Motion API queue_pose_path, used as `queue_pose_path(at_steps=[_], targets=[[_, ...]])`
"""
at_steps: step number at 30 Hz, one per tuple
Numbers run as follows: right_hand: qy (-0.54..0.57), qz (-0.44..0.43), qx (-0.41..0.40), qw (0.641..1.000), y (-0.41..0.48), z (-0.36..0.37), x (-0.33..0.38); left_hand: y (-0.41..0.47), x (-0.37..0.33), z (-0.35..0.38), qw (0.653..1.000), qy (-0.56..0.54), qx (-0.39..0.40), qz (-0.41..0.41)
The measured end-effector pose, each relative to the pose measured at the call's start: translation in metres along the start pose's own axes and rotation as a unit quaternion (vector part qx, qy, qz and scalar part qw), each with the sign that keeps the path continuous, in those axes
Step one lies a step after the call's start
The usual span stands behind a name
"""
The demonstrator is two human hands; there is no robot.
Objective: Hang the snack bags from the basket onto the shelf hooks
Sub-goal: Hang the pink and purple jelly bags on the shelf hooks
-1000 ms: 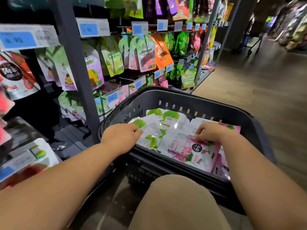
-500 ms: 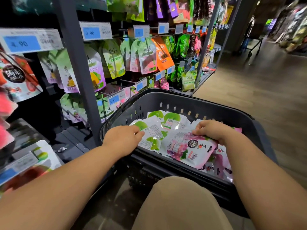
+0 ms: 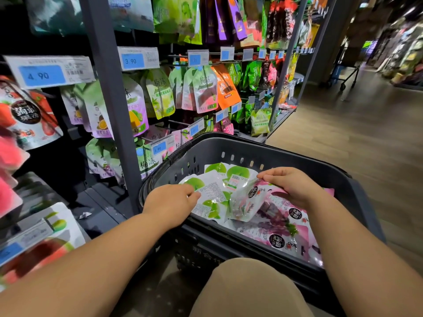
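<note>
You are holding the pink bag (image 3: 246, 202) by its top edge in your right hand (image 3: 290, 188), fingers curled round it, tilted above the other bags in the basket (image 3: 206, 154). Your left hand (image 3: 170, 203) is lying curled on a green bag (image 3: 212, 195); whether it is gripping, I cannot tell. Aim at keeping the top edge uncovered, so its hole is probably meeting a shelf hook (image 3: 180, 124) squarely.

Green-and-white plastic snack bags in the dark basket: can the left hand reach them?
Probably yes: the left hand is at the nearest green-and-white bag, uncovered there; the right hand holds the pink snack bag.
</note>
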State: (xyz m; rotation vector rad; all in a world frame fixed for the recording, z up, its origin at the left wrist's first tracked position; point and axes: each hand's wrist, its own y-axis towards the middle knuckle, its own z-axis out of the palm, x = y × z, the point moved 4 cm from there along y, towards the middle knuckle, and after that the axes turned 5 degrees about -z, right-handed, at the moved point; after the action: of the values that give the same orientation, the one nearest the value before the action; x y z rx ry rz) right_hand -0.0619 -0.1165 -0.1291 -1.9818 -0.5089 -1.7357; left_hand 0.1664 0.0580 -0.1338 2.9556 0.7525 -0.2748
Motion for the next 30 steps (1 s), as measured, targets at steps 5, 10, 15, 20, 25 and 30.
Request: queue_pose_path(at_steps=[5,10,15,20,25,30], targets=[[0.01,-0.033,0.041,0.999,-0.002,0.003,0.006,0.0,0.0,0.0,1.0,-0.004,-0.005,0.004],[0.033,-0.057,0.115,0.991,0.001,0.009,0.005,0.0,0.0,0.0,1.0,-0.011,-0.009,0.004],[-0.004,-0.074,0.131,0.989,-0.004,0.013,0.01,0.0,0.0,0.0,1.0,-0.012,-0.01,0.001],[-0.142,-0.123,-0.006,0.982,-0.005,0.014,0.017,0.0,0.0,0.0,1.0,-0.007,-0.011,0.002],[-0.271,-0.195,-0.054,0.941,-0.002,0.014,0.023,0.001,0.001,0.001,1.0,-0.009,-0.008,-0.001],[-0.139,-0.158,-0.057,0.976,-0.002,0.015,0.017,0.0,0.0,0.001,1.0,-0.013,-0.009,0.005]])
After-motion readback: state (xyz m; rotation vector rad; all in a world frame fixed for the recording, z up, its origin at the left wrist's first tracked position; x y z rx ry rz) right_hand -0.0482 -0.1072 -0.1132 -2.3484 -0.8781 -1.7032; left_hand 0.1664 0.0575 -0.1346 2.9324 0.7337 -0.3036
